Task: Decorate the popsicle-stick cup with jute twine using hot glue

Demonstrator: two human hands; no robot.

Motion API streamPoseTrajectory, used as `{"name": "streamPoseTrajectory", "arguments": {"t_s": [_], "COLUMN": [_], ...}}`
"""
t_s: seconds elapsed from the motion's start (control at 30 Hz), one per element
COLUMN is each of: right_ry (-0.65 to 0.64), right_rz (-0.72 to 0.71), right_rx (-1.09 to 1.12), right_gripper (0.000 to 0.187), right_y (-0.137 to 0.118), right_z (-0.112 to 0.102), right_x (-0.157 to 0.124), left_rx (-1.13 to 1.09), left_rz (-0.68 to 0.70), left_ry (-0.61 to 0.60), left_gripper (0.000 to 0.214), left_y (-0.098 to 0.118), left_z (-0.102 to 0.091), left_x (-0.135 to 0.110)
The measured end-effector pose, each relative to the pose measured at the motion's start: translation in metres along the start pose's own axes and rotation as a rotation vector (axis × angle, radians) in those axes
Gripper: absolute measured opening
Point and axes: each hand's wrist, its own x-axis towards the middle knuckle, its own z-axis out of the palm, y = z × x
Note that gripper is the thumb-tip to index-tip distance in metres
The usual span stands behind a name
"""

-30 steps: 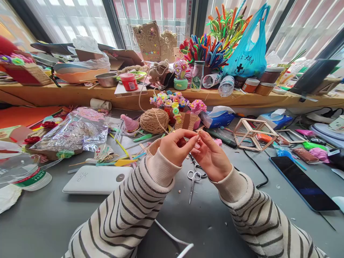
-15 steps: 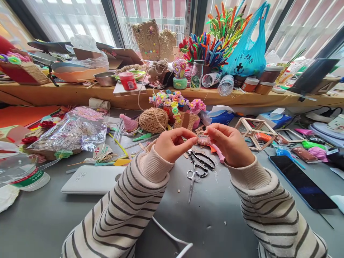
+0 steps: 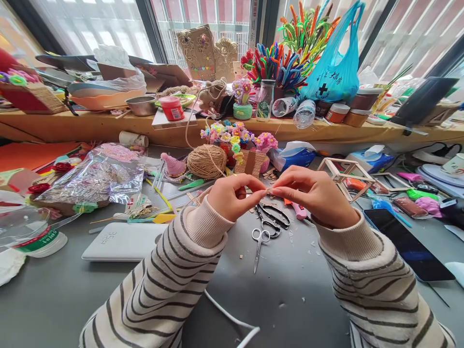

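My left hand (image 3: pixel 235 195) and my right hand (image 3: pixel 313 193) meet fingertip to fingertip over the middle of the desk. Both are closed in a pinch, and something tiny between the tips is too small to name. Just below them lie black-handled scissors (image 3: pixel 277 216), and in front of these a small silver pair (image 3: pixel 259 244) with its point toward me. A pink tool (image 3: pixel 299 211) rests under my right hand, partly hidden by it. Beyond my left hand sits a ball of brown twine (image 3: pixel 206 162).
A white power bank (image 3: pixel 121 242) lies left of my left arm, a phone (image 3: pixel 406 244) beside my right sleeve. A small wooden frame (image 3: pixel 346 176) stands behind my right hand. White cable (image 3: pixel 232 316) runs along the near desk. Craft supplies crowd the back shelf (image 3: pixel 163 128).
My right hand has turned flatter, and its fingertips have come left to touch those of my left hand. The left hand has barely moved.
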Motion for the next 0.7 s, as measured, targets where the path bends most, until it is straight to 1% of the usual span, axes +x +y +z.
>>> {"name": "streamPoseTrajectory", "arguments": {"t_s": [0.07,0.13,0.23,0.33,0.43,0.53,0.63,0.7], "right_ry": [-0.008,-0.004,-0.002,0.004,-0.003,-0.038,-0.070,-0.087], "right_rz": [0.018,0.039,0.063,0.070,0.079,0.079,0.097,0.136], "right_rx": [-0.004,0.019,0.043,0.058,0.065,0.065,0.088,0.149], "right_gripper": [0.021,0.021,0.022,0.022,0.021,0.020,0.020,0.020], "right_y": [0.0003,0.0010,0.0022,0.0029,0.0032,0.0035,0.0040,0.0047], "right_z": [0.0011,0.0027,0.0041,0.0043,0.0043,0.0038,0.0028,0.0031], "right_x": [0.0001,0.0002,0.0003,0.0003,0.0005,0.0007,0.0012,0.0017], "left_rx": [0.051,0.127,0.283,0.457,0.568,0.606,0.622,0.601], "left_rz": [0.078,0.193,0.389,0.523,0.589,0.616,0.619,0.598], "left_ry": [0.019,0.051,0.082,0.132,0.189,0.202,0.203,0.210], "left_gripper": [0.008,0.009,0.012,0.015,0.015,0.016,0.017,0.015], "left_y": [-0.0005,-0.0007,-0.0013,-0.0025,-0.0032,-0.0027,-0.0018,-0.0011], "left_z": [-0.0008,-0.0013,-0.0010,0.0003,0.0010,0.0005,0.0005,0.0016], "left_x": [-0.0006,-0.0015,-0.0031,-0.0046,-0.0050,-0.0042,-0.0033,-0.0034]}}
